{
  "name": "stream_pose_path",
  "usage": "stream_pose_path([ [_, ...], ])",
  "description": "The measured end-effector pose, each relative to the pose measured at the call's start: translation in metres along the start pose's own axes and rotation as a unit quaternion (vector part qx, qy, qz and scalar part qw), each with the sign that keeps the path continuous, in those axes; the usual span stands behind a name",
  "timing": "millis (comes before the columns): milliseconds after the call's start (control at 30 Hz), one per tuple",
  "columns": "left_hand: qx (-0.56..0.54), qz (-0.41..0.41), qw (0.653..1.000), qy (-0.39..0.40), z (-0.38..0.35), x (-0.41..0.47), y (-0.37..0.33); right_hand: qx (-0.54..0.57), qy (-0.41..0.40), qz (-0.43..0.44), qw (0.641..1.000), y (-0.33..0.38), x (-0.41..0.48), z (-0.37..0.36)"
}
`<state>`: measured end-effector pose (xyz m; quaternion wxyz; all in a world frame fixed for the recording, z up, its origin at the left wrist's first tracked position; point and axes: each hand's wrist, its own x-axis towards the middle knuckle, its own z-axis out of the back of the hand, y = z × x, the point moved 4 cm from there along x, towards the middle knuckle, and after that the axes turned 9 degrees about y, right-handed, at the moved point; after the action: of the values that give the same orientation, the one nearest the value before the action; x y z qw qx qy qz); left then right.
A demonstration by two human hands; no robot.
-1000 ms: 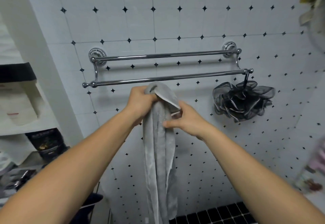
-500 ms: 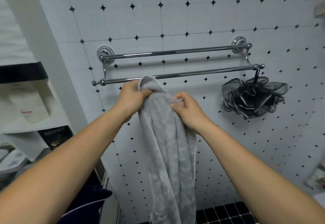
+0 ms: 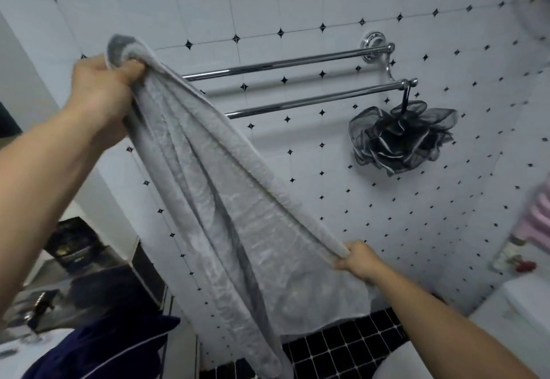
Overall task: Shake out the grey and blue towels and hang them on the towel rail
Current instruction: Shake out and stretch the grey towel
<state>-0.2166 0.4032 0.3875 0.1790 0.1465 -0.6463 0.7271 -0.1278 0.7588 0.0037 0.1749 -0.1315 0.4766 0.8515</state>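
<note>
In front of the towel rail [image 3: 300, 64] the hands are wide apart, the left hand [image 3: 101, 92] gripping a corner of the grey towel [image 3: 214, 200] beside the upper bar, the right hand [image 3: 357, 262] pinching its edge well below the rail, whose right stretch shows past the towel, a black mesh sponge [image 3: 401, 137] hanging from its end.

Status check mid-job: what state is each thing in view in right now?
grey towel: off the rail, stretched slantwise between both hands, lower end hanging.
left hand: raised, grips the towel's upper corner.
right hand: low, pinches the towel's edge.
rail: no towel on the visible bars.
pouf: hangs from the front bar's end.
blue cloth: bunched at lower left, untouched.
</note>
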Motion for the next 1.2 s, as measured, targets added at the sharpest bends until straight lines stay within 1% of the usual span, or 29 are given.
stream_pose_path([
  [67,0.026,0.014,0.999,-0.025,0.008,0.000,0.005,0.022,-0.022,-0.034,0.999,-0.021,-0.002,0.013],
  [133,0.097,0.057,0.993,-0.044,0.012,-0.001,0.017,0.037,-0.033,-0.045,0.998,-0.024,-0.005,0.026],
  [200,0.179,0.111,0.977,-0.040,0.014,-0.001,0.039,0.061,-0.025,-0.033,0.997,-0.008,-0.006,0.036],
  [233,0.202,0.127,0.971,-0.027,0.011,-0.001,0.052,0.083,-0.012,-0.022,0.996,0.003,-0.005,0.038],
  [300,0.212,0.157,0.965,0.007,0.004,-0.005,0.077,0.148,0.030,0.005,0.989,0.034,-0.007,0.037],
  [333,0.208,0.177,0.962,0.015,0.000,-0.009,0.090,0.184,0.047,0.027,0.981,0.052,-0.009,0.036],
  [400,0.177,0.225,0.958,0.029,-0.008,-0.017,0.118,0.246,0.054,0.069,0.965,0.088,-0.015,0.033],
  [500,0.062,0.285,0.956,0.036,-0.022,-0.032,0.145,0.348,0.059,0.134,0.926,0.143,-0.030,0.032],
  [567,-0.001,0.309,0.951,0.026,-0.031,-0.041,0.154,0.399,0.100,0.174,0.895,0.175,-0.045,0.028],
  [633,-0.028,0.315,0.949,0.024,-0.041,-0.049,0.157,0.411,0.168,0.225,0.867,0.204,-0.063,0.022],
  [667,-0.028,0.309,0.950,0.024,-0.045,-0.051,0.157,0.393,0.202,0.252,0.861,0.216,-0.071,0.017],
  [700,-0.026,0.299,0.954,0.026,-0.049,-0.053,0.156,0.352,0.217,0.276,0.868,0.224,-0.077,0.012],
  [733,-0.021,0.286,0.957,0.032,-0.052,-0.053,0.155,0.291,0.207,0.296,0.886,0.229,-0.081,0.007],
  [800,-0.008,0.245,0.968,0.049,-0.055,-0.051,0.151,0.185,0.143,0.325,0.916,0.236,-0.083,0.002],
  [867,0.009,0.204,0.977,0.052,-0.049,-0.045,0.145,0.166,0.083,0.340,0.922,0.240,-0.083,0.008],
  [933,0.014,0.191,0.981,0.029,-0.034,-0.038,0.144,0.186,0.021,0.329,0.925,0.236,-0.077,0.025],
  [1000,0.005,0.207,0.978,-0.018,-0.013,-0.034,0.152,0.266,-0.024,0.276,0.923,0.215,-0.057,0.049],
  [1067,-0.008,0.244,0.967,-0.068,0.008,-0.035,0.168,0.358,-0.043,0.212,0.908,0.187,-0.038,0.067],
  [1133,-0.017,0.284,0.953,-0.103,0.029,-0.039,0.187,0.390,-0.064,0.157,0.905,0.158,-0.023,0.081],
  [1200,-0.016,0.317,0.938,-0.135,0.052,-0.043,0.208,0.409,-0.105,0.099,0.901,0.129,-0.015,0.095],
])
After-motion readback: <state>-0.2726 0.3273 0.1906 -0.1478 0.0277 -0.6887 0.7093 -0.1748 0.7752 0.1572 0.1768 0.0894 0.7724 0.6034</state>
